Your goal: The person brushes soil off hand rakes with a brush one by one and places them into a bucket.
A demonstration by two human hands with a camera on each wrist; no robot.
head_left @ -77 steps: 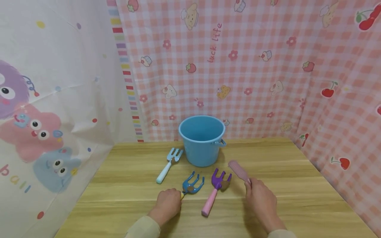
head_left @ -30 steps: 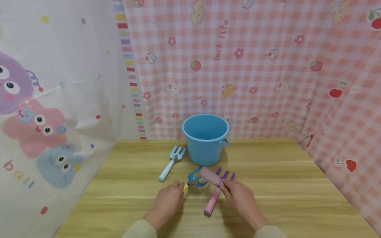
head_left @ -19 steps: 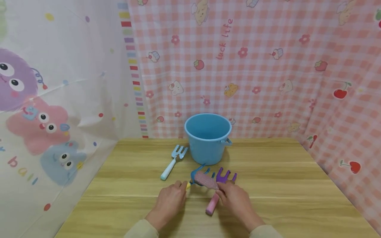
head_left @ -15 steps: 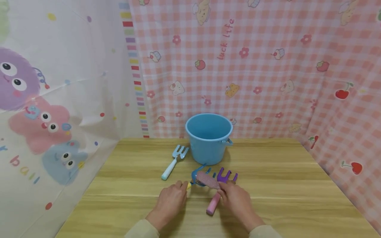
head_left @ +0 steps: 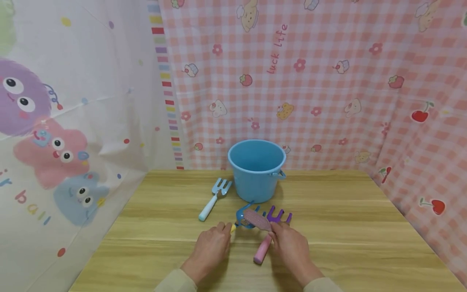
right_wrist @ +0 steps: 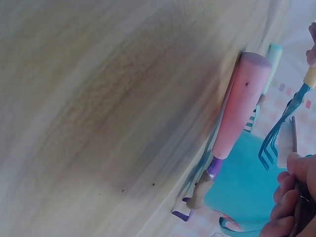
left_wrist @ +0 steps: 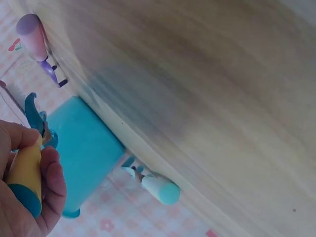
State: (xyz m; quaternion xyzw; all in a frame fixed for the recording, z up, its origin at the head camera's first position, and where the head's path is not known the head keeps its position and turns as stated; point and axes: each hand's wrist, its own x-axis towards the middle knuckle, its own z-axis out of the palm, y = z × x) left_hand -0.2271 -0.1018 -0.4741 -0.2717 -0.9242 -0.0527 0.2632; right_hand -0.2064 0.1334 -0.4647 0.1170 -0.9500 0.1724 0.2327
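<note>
Blue rake (head_left: 239,216), brown-stained, yellow handle with teal end: held raised off counter (head_left: 346,235), tines pointing away. Pink tool (head_left: 257,220), flat textured head: held slantwise over rake's head, contact unclear.

The person's right-hand grip (head_left: 290,245) has moved leftward, bringing the pink brush (head_left: 257,220) from the right of the purple fork (head_left: 273,218) to the blue rake (head_left: 239,217), whose head it now partly covers in the head view. The left-hand grip (head_left: 210,247) has brought that rake nearer the bucket (head_left: 255,186).
</note>
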